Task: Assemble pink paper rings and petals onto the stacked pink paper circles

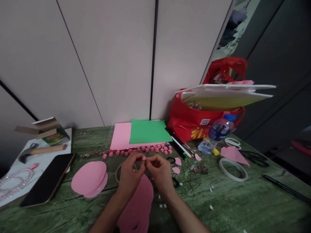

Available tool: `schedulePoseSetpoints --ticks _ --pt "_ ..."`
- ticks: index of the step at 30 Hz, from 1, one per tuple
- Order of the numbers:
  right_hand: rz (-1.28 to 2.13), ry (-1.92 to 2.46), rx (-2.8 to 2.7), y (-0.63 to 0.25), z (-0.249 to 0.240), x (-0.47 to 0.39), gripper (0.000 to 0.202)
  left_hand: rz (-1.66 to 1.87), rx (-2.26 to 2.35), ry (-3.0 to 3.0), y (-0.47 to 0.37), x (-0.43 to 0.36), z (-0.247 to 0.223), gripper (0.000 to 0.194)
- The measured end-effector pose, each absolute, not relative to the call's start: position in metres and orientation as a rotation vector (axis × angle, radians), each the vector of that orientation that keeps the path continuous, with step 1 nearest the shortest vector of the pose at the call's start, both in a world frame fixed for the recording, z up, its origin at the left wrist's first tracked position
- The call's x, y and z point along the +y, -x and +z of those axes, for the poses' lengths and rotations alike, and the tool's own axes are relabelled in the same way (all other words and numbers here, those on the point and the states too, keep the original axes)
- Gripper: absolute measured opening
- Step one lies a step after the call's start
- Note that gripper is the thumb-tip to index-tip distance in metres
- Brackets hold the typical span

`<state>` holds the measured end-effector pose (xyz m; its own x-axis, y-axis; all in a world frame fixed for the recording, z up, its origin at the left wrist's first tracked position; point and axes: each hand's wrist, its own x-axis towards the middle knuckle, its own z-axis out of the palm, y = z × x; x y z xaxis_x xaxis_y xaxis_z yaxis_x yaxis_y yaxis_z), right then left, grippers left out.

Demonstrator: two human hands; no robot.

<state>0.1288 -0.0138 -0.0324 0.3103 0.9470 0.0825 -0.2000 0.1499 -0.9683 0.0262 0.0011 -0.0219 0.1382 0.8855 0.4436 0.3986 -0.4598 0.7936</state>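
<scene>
As my left hand [130, 170] and right hand [160, 170] meet, a small pink piece [144, 158] pinched between them, pink rosettes [143, 148] beyond, toward the desk [194, 204] back edge.

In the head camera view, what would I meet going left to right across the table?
Black smartphone, stack of pink paper discs, left hand, tiny pink piece, right hand, two pink petal-shaped pieces, blue-capped plastic bottle, slim black rod.

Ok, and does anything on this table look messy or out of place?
Yes: small white scraps lie scattered on the green tabletop, on either side of the right forearm, like stray litter. What looks like a wooden-handled hammer, far left, also seems odd near stacked pink paper circles.
</scene>
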Motion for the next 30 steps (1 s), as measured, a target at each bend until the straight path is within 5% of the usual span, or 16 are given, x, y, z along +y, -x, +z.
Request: schedulePoseSetpoints --ticks 5,30 --pt "1.2 1.047 -0.747 -0.1281 -0.0347 -0.0115 0.013 1.335 1.237 -1.874 -0.0267 -0.0004 -0.0238 0.01" --pt "0.907 1.14 -0.954 -0.1314 -0.0274 -0.0166 0.01 1.318 1.173 -1.401 -0.0331 -0.0043 -0.0216 0.028"
